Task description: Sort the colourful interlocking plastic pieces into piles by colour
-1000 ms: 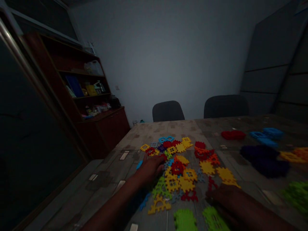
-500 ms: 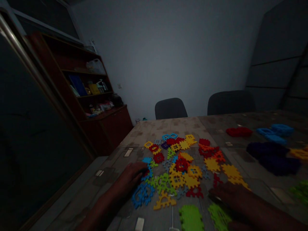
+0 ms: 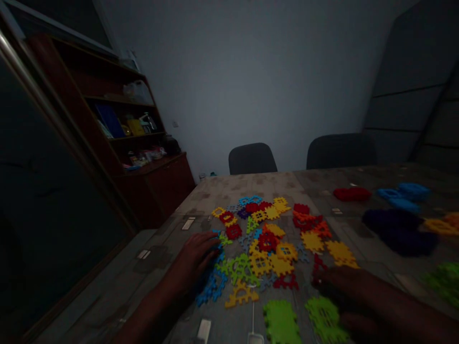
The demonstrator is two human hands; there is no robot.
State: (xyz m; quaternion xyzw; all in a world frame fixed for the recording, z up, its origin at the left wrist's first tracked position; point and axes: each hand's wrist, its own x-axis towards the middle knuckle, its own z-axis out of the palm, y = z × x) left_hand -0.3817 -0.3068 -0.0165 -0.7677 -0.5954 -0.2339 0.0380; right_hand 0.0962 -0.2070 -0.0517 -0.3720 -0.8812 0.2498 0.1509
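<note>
Prob. handling step: L hand over blue pcs, toward left edge of table, fingers bent; R hand by red pc, farther from it. Grips: can't tell. Any lift needs fingertip pinch.

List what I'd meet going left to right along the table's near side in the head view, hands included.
Left hand → yellow arch → plain green square → right hand → green pieces at the edge.
</note>
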